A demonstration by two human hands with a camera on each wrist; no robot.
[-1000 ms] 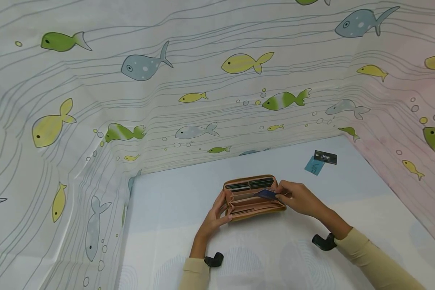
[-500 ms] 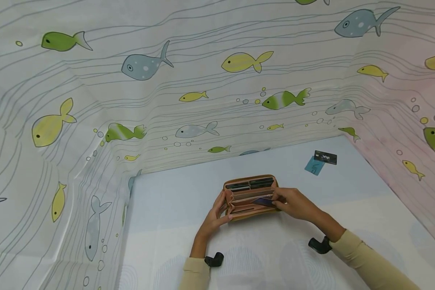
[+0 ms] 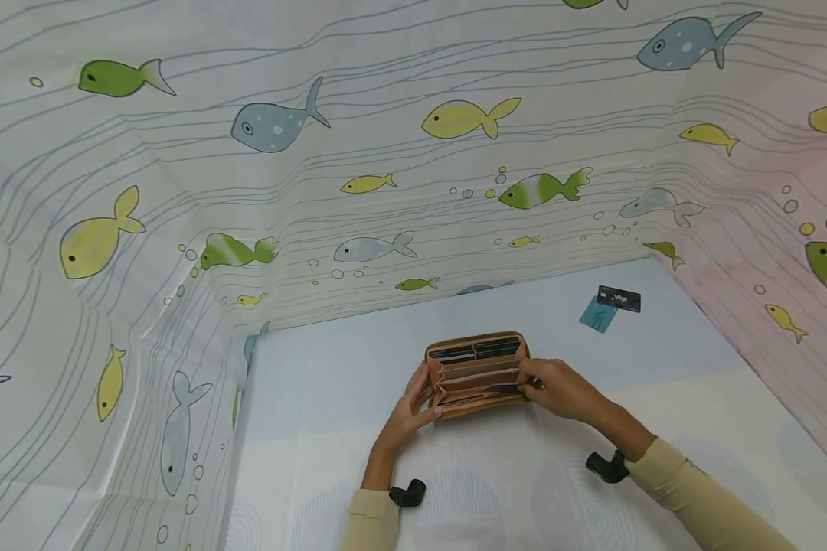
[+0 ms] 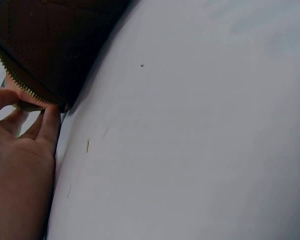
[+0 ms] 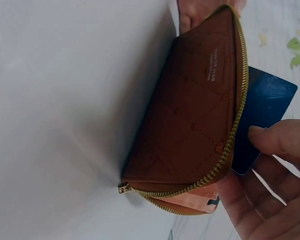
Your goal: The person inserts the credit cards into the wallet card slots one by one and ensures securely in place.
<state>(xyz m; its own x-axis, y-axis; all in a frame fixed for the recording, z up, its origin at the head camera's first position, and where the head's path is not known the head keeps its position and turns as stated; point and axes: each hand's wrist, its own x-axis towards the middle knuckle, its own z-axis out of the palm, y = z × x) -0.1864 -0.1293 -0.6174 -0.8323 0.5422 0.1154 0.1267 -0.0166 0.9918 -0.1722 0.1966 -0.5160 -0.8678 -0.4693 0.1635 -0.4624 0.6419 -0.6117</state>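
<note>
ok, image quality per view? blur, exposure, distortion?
Head view: wide-angle bend at the edges, even soft light, wallet small but sharp. Left wrist view: wallet underexposed, nearly black; left hand soft. Right wrist view: bright, zipper crisp, blue card clear.

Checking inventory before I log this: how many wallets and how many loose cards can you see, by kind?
Wallet: 1
Blue card going into the wallet: 1
Black card on the table: 1
Light blue card on the table: 1
Total: 4
</note>
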